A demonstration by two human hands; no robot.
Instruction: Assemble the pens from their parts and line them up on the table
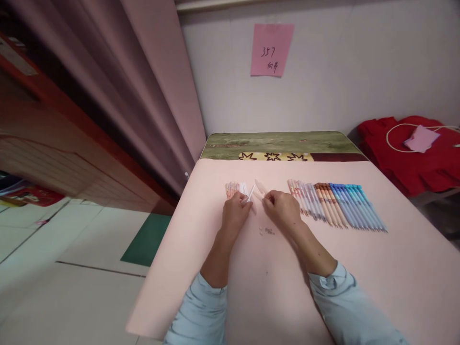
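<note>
My left hand [234, 213] is closed in a pinch on a thin white stick [253, 189] that slants up to the right. Opposite it, my right hand [284, 207] has its fingers closed on a pale, slender pen-like piece [259, 185]; its exact kind is too blurred to tell. The two held pieces come near each other, and I cannot tell whether they touch. Just beyond my left hand lies a short row of patterned and white pen parts [233, 188]. Below the hands, a few tiny pieces [269, 231] rest on the pale pink tabletop [266, 297].
Right of my right hand, several pens [339, 206] lie side by side, in pale, brown, blue and turquoise groups. A green patterned strip [276, 140] runs along the back. A pink note [272, 50] hangs on the wall. Red cloth [406, 163] lies at the right, a curtain [158, 86] hangs left.
</note>
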